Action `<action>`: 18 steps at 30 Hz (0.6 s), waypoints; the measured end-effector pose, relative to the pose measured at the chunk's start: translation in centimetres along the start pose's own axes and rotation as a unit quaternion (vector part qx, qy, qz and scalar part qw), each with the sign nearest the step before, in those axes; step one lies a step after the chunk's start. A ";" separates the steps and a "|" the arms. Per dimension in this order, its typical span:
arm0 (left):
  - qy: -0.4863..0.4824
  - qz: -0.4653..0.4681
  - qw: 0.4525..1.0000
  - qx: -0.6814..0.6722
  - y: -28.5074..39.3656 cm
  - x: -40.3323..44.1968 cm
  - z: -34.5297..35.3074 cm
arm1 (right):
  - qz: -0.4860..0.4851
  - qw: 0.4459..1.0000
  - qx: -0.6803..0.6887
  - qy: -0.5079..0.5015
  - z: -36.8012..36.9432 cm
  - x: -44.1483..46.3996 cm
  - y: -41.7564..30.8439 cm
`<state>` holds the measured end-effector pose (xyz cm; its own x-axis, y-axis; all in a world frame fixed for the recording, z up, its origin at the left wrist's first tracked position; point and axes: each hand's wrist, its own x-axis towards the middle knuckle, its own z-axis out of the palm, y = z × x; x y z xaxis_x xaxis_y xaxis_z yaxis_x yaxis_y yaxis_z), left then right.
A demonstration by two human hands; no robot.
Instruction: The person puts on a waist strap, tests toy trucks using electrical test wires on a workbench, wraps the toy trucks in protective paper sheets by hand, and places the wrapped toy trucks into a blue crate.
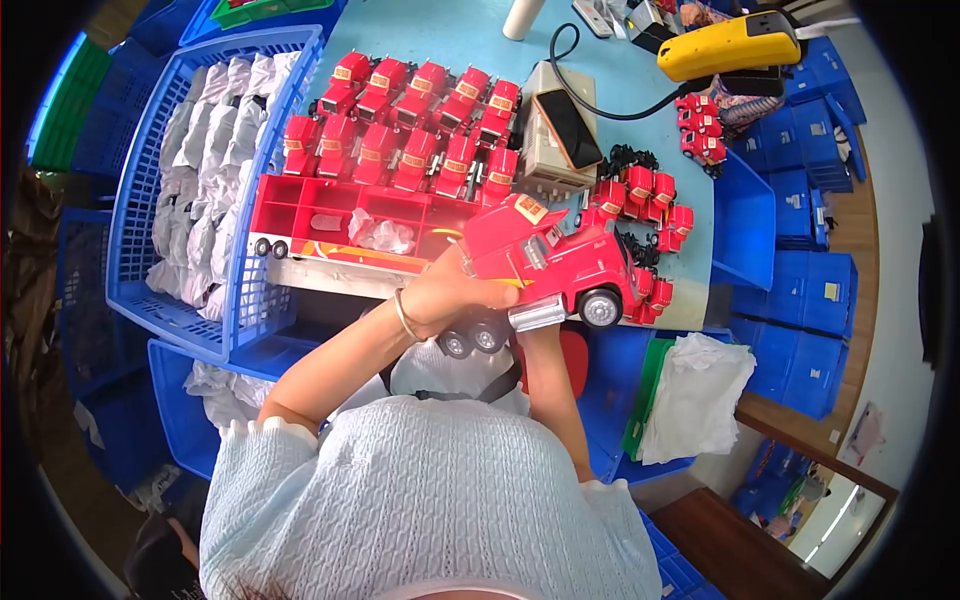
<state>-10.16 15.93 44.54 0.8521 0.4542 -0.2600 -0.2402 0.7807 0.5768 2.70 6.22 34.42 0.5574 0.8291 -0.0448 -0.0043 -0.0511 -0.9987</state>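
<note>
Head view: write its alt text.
A person's left hand holds a red toy truck, the right hand hidden behind it. Beyond are rows of similar trucks on a blue table, beside a blue basket of white bundles.

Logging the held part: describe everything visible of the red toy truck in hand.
The red toy truck looks like glossy plastic, with a yellowish label on top, yellow side trim, silver side parts and dark tyres. It is held near the table's edge, nose toward picture right. The left hand grips its rear; the right hand is hidden.
</note>
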 end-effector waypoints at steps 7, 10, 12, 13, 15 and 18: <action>-0.014 0.060 0.997 -0.039 1.6 -1.6 -1.2 | -0.063 0.996 0.062 -0.002 -1.7 4.2 -5.6; -0.027 -0.017 0.986 -0.164 2.4 -2.0 -2.7 | -0.065 0.926 0.316 -0.196 -3.0 2.3 -7.9; 0.013 -0.015 0.988 -0.156 2.2 -2.0 -2.3 | -0.051 0.943 0.272 -0.183 -1.3 1.8 -10.3; 0.051 -0.013 0.988 -0.148 2.0 -1.9 -2.0 | -0.038 0.958 0.226 -0.170 -0.2 1.6 -11.6; 0.091 -0.008 0.986 -0.140 1.9 -1.7 -1.8 | -0.026 0.970 0.180 -0.158 1.0 1.4 -12.7; 0.047 0.025 0.989 -0.134 1.3 -1.3 -2.3 | -0.059 0.987 0.042 -0.146 1.9 1.8 -13.5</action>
<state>-12.69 17.37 43.83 0.7915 0.5241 -0.3144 -0.4076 0.8360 0.3674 2.19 9.41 47.80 0.2954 0.9521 0.0791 -0.0300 0.0919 -0.9953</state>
